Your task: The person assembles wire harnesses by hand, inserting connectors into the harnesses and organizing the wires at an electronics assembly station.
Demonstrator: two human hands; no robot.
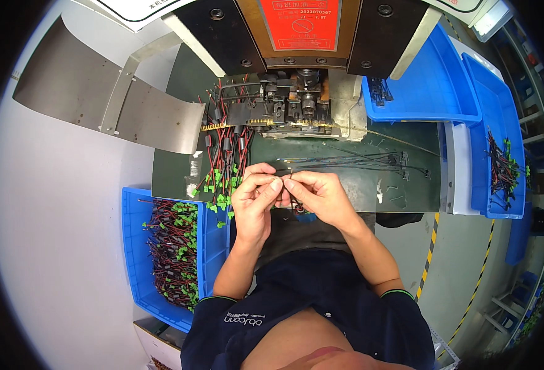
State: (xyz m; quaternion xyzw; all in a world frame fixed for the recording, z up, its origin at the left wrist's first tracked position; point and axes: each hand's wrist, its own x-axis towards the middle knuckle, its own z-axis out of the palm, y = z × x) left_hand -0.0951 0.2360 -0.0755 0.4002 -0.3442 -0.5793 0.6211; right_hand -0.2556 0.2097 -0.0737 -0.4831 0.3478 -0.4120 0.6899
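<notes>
My left hand point(256, 200) and my right hand point(321, 194) meet at the near edge of the dark green bench top point(265, 150). Thumbs and forefingers are pinched together around a thin dark wire point(292, 198), whose ends are mostly hidden by the fingers. Just left of my left hand lies a bunch of red and black wires point(225, 145) with green connectors and black sleeves. Beyond my right hand, several loose black wires point(352, 162) stretch across the bench, with small black connectors at their right ends. A terminal crimping press point(307, 102) stands straight ahead of both hands.
A gold terminal strip point(213, 127) runs into the press beneath a curved metal guide point(161, 117). At lower left, a blue bin point(132, 265) is heaped with green-ended wires. Two blue trays point(429, 68) point(478, 117) at the right hold wire pieces.
</notes>
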